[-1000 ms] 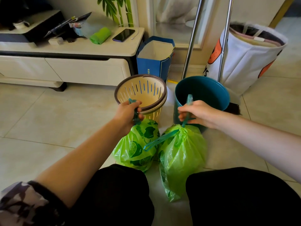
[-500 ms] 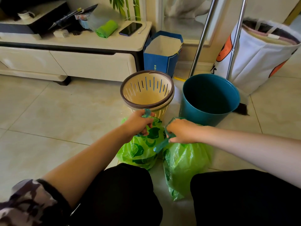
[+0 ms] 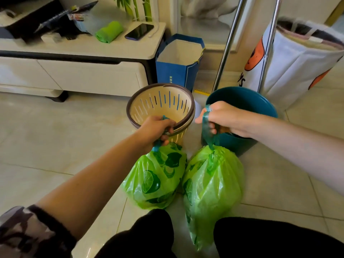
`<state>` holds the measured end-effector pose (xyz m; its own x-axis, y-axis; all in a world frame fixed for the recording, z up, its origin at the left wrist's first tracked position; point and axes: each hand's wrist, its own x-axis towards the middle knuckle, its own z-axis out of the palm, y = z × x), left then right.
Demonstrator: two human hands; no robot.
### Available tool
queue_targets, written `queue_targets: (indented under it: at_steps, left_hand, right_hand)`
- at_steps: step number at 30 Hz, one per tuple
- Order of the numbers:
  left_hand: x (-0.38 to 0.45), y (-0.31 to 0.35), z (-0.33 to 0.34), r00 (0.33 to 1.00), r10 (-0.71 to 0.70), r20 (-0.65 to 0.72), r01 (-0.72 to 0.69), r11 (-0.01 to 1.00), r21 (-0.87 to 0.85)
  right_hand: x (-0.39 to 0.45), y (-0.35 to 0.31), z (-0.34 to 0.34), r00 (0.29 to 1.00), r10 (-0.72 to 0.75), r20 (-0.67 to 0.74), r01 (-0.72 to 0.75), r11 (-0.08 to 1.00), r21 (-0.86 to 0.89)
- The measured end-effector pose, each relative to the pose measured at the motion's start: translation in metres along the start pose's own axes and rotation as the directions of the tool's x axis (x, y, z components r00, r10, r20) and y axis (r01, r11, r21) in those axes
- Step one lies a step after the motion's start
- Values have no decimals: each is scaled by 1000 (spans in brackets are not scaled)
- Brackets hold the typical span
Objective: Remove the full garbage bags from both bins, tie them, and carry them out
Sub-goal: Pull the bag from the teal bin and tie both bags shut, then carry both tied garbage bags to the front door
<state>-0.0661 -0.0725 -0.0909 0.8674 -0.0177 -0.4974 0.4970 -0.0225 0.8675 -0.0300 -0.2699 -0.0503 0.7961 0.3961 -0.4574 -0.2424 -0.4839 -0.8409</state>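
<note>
A: What takes up the most room?

B: The tiled floor (image 3: pixel 55 142), and along the back a low white TV cabinet (image 3: pixel 89 75). To the right stands a white fabric hamper (image 3: pixel 297 67) with orange patches, two metal poles (image 3: pixel 226 47) rising in front of it.

A: And the bins?

B: Two, side by side on the floor. The teal bin (image 3: pixel 260 107) is on the right, the cream slotted bin (image 3: pixel 149 107) with a brown rim on the left. Neither has a bag in it. Behind them a blue paper bag (image 3: pixel 175 71) stands open.

A: Where are the garbage bags?

B: Both out, in front of the bins, between the person's knees, touching each other. The right green bag (image 3: pixel 214 183) is cinched at the neck; the left green bag (image 3: pixel 158 175), printed with lime slices, sits just beside it.

A: The hands?

B: The right hand (image 3: pixel 227 118) is curled round the teal drawstring (image 3: pixel 206 125) of the right bag, the loop drawn up taut over the fingers. The left hand (image 3: pixel 156 127) is fisted round the gathered neck and drawstring of the left bag.

A: Anything small?

B: On the cabinet top, a rolled green cloth (image 3: pixel 108 31) and a dark phone (image 3: pixel 139 31).
</note>
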Motion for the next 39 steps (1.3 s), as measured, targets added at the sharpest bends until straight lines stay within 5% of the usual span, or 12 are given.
queue_targets:
  at_steps: [4,7,12,18,21,30,39]
  left_hand:
    - [34,9,3,991,-93,93,85,993,84]
    - [44,18,7,967,-197,164,161,964,211]
    - [16,46,13,939,-314,143,242,895,373]
    - [-43,97,18,951,-309,18,291,911,294]
    - [-75,117,25,934,-353,-44,351,895,274]
    - [-169,177,48,900,-417,-124,432,820,375]
    - [-239,274,96,931,-357,80,274,824,497]
  right_hand:
    - [26,-14,-39,935,138,325,-42,957,-287]
    - [39,-27,-59,862,273,426,15,829,-560]
    - [28,-46,-75,737,460,495,-130,816,-564]
    - [-27,-62,-61,857,430,284,-346,889,-299]
    - [-66,-65,-54,899,418,134,-364,880,-306]
    - [-191,-117,-68,769,637,59,-632,770,-83]
    - [-308,-182,-97,777,619,-118,-592,781,199]
